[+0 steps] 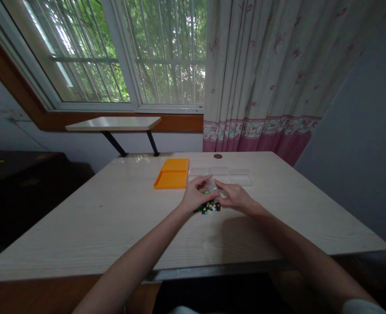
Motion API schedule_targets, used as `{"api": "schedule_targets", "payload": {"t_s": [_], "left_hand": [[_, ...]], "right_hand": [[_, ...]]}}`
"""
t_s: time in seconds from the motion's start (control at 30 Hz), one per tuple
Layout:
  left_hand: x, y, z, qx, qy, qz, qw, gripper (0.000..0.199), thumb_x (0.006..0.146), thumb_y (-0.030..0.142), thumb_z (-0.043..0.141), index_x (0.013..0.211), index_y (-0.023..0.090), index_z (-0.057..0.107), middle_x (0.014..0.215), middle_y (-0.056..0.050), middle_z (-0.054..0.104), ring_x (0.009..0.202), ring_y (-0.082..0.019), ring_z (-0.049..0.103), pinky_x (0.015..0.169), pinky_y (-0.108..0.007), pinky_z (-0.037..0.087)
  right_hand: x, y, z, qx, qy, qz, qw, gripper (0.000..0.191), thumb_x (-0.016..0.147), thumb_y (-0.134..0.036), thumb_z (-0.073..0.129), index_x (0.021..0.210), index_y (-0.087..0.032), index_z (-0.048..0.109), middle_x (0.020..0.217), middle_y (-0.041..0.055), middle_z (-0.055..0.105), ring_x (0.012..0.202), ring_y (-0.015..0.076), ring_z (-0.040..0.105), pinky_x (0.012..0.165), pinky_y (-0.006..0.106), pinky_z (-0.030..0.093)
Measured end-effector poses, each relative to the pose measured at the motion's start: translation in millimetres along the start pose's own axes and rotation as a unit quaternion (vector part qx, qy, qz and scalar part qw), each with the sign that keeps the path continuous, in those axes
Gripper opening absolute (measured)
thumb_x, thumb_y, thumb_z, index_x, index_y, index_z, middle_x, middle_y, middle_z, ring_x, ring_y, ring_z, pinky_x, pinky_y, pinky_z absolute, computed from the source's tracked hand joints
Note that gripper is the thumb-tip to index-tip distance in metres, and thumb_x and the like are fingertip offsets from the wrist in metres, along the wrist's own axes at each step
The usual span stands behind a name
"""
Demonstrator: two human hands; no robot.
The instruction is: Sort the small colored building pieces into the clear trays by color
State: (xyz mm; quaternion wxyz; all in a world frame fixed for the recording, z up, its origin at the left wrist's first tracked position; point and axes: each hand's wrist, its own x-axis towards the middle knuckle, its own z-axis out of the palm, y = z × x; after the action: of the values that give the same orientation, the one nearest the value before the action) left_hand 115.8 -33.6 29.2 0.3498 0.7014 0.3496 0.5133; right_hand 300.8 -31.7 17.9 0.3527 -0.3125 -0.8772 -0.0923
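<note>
Both my hands meet over the middle of a pale wooden table (114, 226). My left hand (194, 196) and my right hand (234, 196) together grip a small clear plastic bag (211, 185) held between the fingertips. Just below the bag lies a little heap of tiny multicoloured pieces (209, 208) on the table, partly hidden by my left hand. What is left inside the bag is too small to tell.
An orange tray (172, 174) lies left of my hands. A clear compartment tray (232, 176) sits just behind them. A small dark round thing (218, 156) rests near the far edge. Beyond are a window, a shelf (113, 123) and a curtain (261, 78).
</note>
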Motion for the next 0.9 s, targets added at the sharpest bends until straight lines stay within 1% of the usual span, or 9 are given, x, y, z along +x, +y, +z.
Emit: {"api": "schedule_targets", "payload": {"t_s": [0.13,0.23,0.3,0.43,0.53,0.63,0.7,0.8,0.9], "left_hand": [[1,0,-0.3,-0.014,0.001,0.003,1.0,0.058,0.057,0.031,0.075,0.111,0.018,0.059,0.1,-0.009,0.058,0.092,-0.019,0.055,0.079,-0.03,0.046],[1,0,-0.6,-0.022,0.003,0.003,1.0,0.058,0.057,0.031,0.075,0.111,0.018,0.059,0.101,-0.009,0.058,0.093,-0.019,0.055,0.08,-0.03,0.046],[0,0,-1.2,-0.035,0.005,-0.003,0.999,0.058,0.057,0.031,0.076,0.111,0.018,0.06,0.102,-0.009,0.058,0.094,-0.019,0.055,0.081,-0.03,0.045],[-1,-1,-2.5,-0.116,-0.003,-0.042,0.992,0.06,0.055,0.031,0.077,0.11,0.016,0.06,0.102,-0.009,0.06,0.092,-0.018,0.056,0.082,-0.03,0.044],[1,-3,-3.7,-0.229,-0.029,-0.087,0.969,0.066,0.052,0.035,0.078,0.112,0.015,0.058,0.099,-0.009,0.063,0.09,-0.019,0.059,0.081,-0.03,0.045],[4,-4,-5.7,-0.33,-0.063,-0.129,0.933,0.072,0.047,0.038,0.08,0.111,0.015,0.056,0.094,-0.009,0.065,0.087,-0.021,0.061,0.078,-0.031,0.046],[5,-3,-7.1,-0.373,-0.089,-0.157,0.91,0.067,0.046,0.036,0.081,0.104,0.014,0.058,0.094,-0.01,0.066,0.087,-0.021,0.062,0.079,-0.03,0.046],[3,-1,-8.2,-0.411,-0.125,-0.179,0.885,0.06,0.046,0.03,0.082,0.099,0.013,0.059,0.099,-0.011,0.065,0.09,-0.02,0.062,0.082,-0.029,0.045],[2,1,-8.0,-0.419,-0.14,-0.188,0.877,0.06,0.046,0.024,0.083,0.099,0.013,0.058,0.099,-0.011,0.065,0.088,-0.019,0.062,0.081,-0.029,0.045]], "right_hand": [[2,-3,-1,-0.004,-0.018,0.009,1.0,0.049,0.079,-0.034,0.05,0.123,-0.011,0.047,0.088,0.0101,0.069,0.073,0.0185,0.066,0.065,0.026,0.051],[2,-5,0,0.009,-0.032,0.028,0.999,0.049,0.079,-0.034,0.049,0.123,-0.011,0.048,0.093,0.011,0.068,0.075,0.0185,0.065,0.067,0.026,0.051],[2,-5,0,0.033,-0.036,0.059,0.997,0.047,0.08,-0.036,0.047,0.121,-0.012,0.05,0.095,0.0103,0.067,0.074,0.0178,0.065,0.067,0.026,0.05],[2,2,-5,0.152,-0.017,0.159,0.975,0.039,0.084,-0.041,0.039,0.103,-0.017,0.062,0.076,0.0043,0.069,0.063,0.0155,0.062,0.059,0.025,0.049],[4,8,-8,0.311,0.025,0.228,0.922,0.043,0.083,-0.048,0.038,0.098,-0.018,0.064,0.072,0.0034,0.068,0.063,0.0167,0.063,0.06,0.027,0.05],[10,12,-5,0.452,0.068,0.32,0.83,0.046,0.081,-0.051,0.041,0.095,-0.014,0.064,0.062,0.0044,0.066,0.053,0.0172,0.061,0.053,0.028,0.049],[13,14,-2,0.511,0.081,0.375,0.769,0.045,0.079,-0.049,0.042,0.091,-0.013,0.065,0.056,0.0049,0.064,0.046,0.0168,0.058,0.046,0.027,0.047],[15,17,1,0.578,0.06,0.415,0.7,0.043,0.079,-0.044,0.039,0.089,-0.011,0.065,0.059,0.0073,0.066,0.046,0.0161,0.057,0.046,0.027,0.047],[13,19,-1,0.612,0.02,0.425,0.666,0.043,0.082,-0.043,0.037,0.091,-0.011,0.063,0.069,0.0087,0.068,0.051,0.0153,0.059,0.051,0.027,0.049]]}}
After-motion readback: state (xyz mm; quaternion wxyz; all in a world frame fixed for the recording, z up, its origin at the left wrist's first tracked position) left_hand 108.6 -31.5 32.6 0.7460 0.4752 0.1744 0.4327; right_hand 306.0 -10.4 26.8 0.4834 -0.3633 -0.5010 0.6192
